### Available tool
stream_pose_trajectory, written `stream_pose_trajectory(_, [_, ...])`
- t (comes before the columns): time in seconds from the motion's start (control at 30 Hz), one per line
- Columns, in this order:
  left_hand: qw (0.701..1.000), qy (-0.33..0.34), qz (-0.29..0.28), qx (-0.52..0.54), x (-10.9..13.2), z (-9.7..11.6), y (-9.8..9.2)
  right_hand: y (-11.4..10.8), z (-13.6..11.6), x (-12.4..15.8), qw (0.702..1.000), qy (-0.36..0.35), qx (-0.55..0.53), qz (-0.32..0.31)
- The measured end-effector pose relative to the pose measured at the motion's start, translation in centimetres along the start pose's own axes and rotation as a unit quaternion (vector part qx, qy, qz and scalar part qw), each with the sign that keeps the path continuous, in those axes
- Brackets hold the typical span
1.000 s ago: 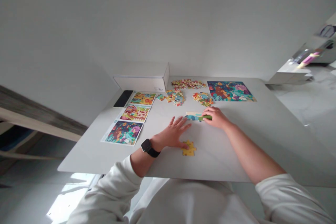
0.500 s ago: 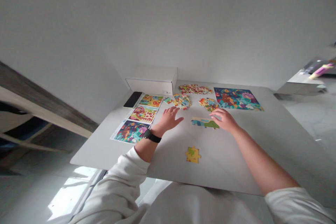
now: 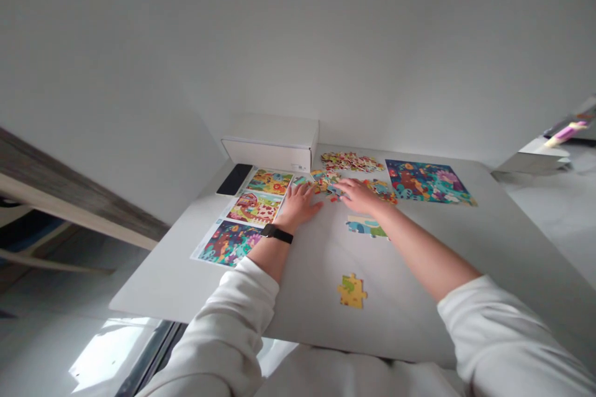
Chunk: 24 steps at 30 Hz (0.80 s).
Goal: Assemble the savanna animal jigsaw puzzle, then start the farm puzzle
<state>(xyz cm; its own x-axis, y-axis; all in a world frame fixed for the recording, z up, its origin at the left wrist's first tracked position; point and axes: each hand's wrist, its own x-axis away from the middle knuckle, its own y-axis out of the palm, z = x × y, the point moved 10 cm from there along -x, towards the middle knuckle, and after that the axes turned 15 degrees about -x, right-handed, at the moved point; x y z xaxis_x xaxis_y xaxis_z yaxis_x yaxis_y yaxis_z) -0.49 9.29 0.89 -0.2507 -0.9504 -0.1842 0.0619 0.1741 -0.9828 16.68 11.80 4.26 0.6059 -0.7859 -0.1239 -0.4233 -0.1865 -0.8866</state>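
My left hand [image 3: 300, 203], with a dark watch [image 3: 277, 233] on its wrist, lies low over the table with fingers spread. Its fingertips are beside a small pile of jigsaw pieces [image 3: 321, 177]. My right hand [image 3: 359, 197] reaches to the near right side of that pile, fingers stretched out at the pieces; no held piece shows. Behind it, a second small pile [image 3: 384, 191] is partly covered. A joined strip of puzzle pieces [image 3: 365, 227], blue and green, lies below my right forearm, which hides its right end. Nearer to me sits a yellow joined section [image 3: 352, 291] with a green patch.
A picture sheet [image 3: 254, 208] with three printed scenes lies left, next to a black phone [image 3: 234, 179]. A white box [image 3: 270, 142] stands at the back. A larger pile of pieces [image 3: 351, 162] and a dark colourful puzzle picture [image 3: 426, 182] lie at the back and right.
My right hand has moved left and away from me, from the joined strip to the small middle pile. My left hand stays spread at nearly the same place. The view has shifted slightly.
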Motion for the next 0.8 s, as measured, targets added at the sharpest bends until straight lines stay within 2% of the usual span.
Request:
stream_pose_trajectory(0.1, [1.0, 0.015, -0.007, -0.01, 0.3, 0.7, 0.0, 1.8, -0.2, -2.5, 0.999, 0.024, 0.031, -0.029])
stream_pose_trajectory(0.2, [1.0, -0.002, -0.017, -0.007, 0.3, 0.6, 0.2, 2.5, 0.8, -3.1, 0.996, 0.053, 0.05, -0.045])
stream_pose_trajectory(0.5, [0.999, -0.048, -0.004, -0.001, 0.2, -0.1, -0.5, 0.3, 4.7, -0.9, 0.984, 0.151, 0.09, -0.002])
stream_pose_trajectory(0.57, [0.999, -0.033, 0.003, 0.001, 0.2, 0.2, -0.5, 0.1, 4.3, -0.8, 0.985, 0.148, 0.084, 0.013])
stream_pose_trajectory(0.7, [1.0, 0.021, -0.002, 0.01, 0.2, 1.5, -0.2, 1.0, 2.1, -1.0, 0.996, 0.077, 0.05, -0.002])
stream_pose_trajectory(0.8, [1.0, 0.01, -0.011, -0.008, 0.2, 1.4, 0.0, 1.4, 2.1, -0.7, 0.995, 0.083, 0.061, -0.014])
